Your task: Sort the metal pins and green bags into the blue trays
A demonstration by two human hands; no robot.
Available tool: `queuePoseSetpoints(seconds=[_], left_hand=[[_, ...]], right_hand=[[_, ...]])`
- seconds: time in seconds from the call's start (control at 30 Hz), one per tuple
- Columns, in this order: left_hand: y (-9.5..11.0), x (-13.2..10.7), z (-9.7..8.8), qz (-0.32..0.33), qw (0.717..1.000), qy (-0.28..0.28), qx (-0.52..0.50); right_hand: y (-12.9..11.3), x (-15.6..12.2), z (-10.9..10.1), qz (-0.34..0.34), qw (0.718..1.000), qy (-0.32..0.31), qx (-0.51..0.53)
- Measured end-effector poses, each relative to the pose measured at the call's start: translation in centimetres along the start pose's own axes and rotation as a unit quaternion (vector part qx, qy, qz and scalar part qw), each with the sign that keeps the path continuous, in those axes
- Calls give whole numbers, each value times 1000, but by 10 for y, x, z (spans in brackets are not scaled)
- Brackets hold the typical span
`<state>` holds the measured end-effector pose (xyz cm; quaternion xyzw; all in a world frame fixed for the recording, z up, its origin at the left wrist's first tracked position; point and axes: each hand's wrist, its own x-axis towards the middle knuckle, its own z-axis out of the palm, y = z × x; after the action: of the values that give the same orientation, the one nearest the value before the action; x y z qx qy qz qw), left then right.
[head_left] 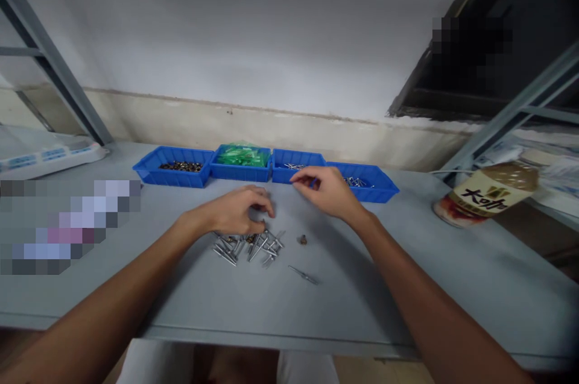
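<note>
Grey tabletop (407, 287) carries a heap of metal pins (248, 246). Left hand (239, 210) curls over the heap's far edge, its grip hidden by bent fingers. Right hand (328, 191) hovers beside blue trays (174, 179), fingertips pinched; whether they hold anything is too small to tell. One pin (304, 275) lies apart.

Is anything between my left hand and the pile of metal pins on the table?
Nothing visible: the left hand sits at the far edge of the pile of metal pins, with no other thing between them.
</note>
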<state>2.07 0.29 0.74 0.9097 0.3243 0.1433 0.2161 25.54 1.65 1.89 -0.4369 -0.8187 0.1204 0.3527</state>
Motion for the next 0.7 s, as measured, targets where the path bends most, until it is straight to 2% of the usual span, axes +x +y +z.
queuePoseSetpoints(seconds=[0.13,0.23,0.33,0.43,0.7], left_hand=[[0,-1,-1,1,1000,-20,-6],[0,-1,-2,0,1000,-26,-4],[-1,-1,-3,8,1000,-27,-6],[-1,0,-3,19,1000,-23,-4],[-7,-1,-3,25,999,-23,-8]], right_hand=[[-2,-4,7,29,987,-157,11],[-3,-5,5,28,959,-274,58],[-3,-6,2,24,930,-348,113],[-4,-6,3,15,919,-376,114],[-2,-8,12,-22,928,-358,101]])
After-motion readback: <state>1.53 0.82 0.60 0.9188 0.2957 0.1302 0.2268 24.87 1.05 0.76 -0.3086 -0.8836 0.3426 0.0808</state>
